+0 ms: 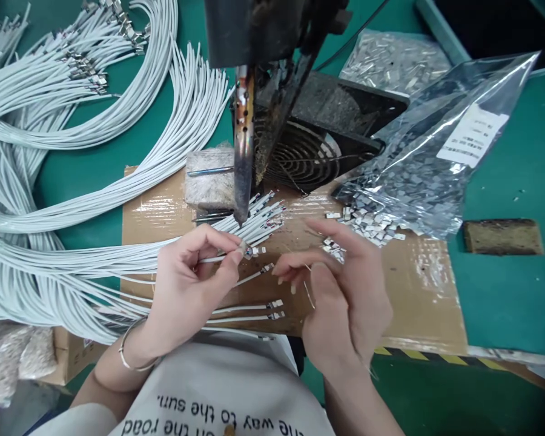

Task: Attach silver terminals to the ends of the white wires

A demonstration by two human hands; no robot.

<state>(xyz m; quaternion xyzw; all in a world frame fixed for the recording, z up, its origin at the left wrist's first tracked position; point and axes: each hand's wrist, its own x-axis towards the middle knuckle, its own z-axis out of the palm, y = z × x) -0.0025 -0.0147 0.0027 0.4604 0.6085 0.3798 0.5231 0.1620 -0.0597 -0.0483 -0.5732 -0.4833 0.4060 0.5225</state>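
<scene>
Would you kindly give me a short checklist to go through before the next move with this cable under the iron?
1. The left hand pinches the white cable near its end: ok.
2. Its metal connector lies below the iron tip, apart from it: ok.
3. The right hand holds the thin wire between thumb and finger: ok.
4. Both hands are apart from the iron tip: ok.
5. Loose metal shells from the bag lie on the cardboard: ok.
6. Iron is hot: cannot tell.

White cables (72, 200), green table (518, 290), brown cardboard (427, 290), yel/blk tape (436, 356).
</scene>
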